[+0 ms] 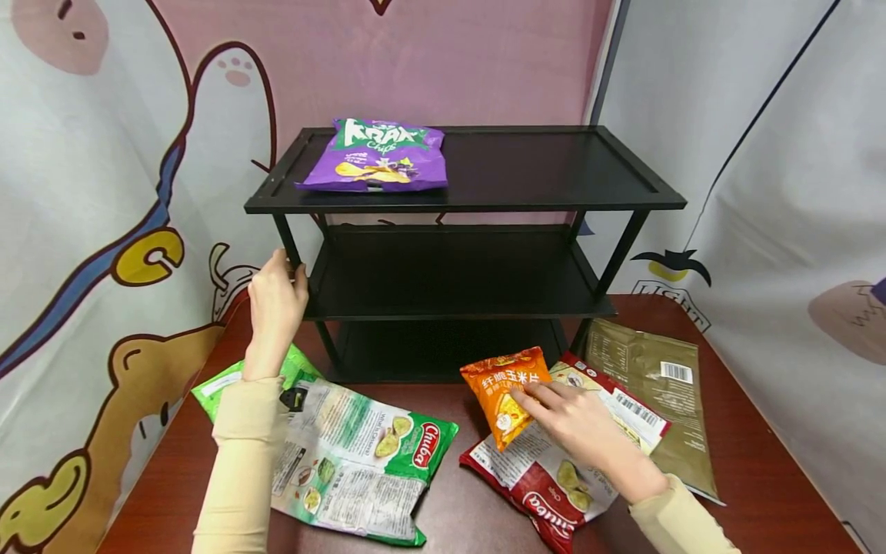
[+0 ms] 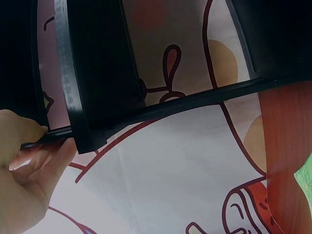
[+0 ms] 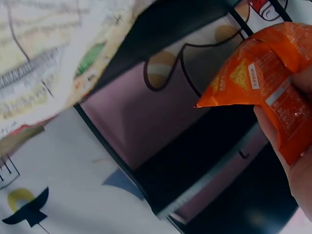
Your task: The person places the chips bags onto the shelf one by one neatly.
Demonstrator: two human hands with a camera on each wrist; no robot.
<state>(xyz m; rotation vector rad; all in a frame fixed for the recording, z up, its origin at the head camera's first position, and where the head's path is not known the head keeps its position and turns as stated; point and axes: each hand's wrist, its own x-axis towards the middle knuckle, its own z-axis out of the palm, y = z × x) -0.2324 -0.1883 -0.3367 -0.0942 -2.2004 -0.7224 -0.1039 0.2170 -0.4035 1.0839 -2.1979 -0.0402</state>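
Note:
My left hand [image 1: 277, 300] grips the left front post of a black three-tier shelf rack [image 1: 526, 169]. The left wrist view shows the thumb and fingers of the left hand [image 2: 29, 175] pinching the thin post [image 2: 190, 106] beside a shelf's corner. My right hand [image 1: 581, 423] pinches a small orange snack bag [image 1: 494, 385] in front of the lowest shelf. In the right wrist view the orange bag [image 3: 253, 73] is tilted and creased, with thumb and fingers on either side. A purple bag of chips [image 1: 388, 158] lies on the top shelf's left part.
On the brown table [image 1: 768, 492] lie a green-and-white chips bag [image 1: 367, 454], a bright green packet [image 1: 299, 363] partly under it, a red-and-white chips bag [image 1: 554, 492], a cream-and-red packet [image 1: 647, 427] and a gold-brown pouch [image 1: 657, 373]. Printed fabric walls [image 1: 457, 61] stand behind and beside the table.

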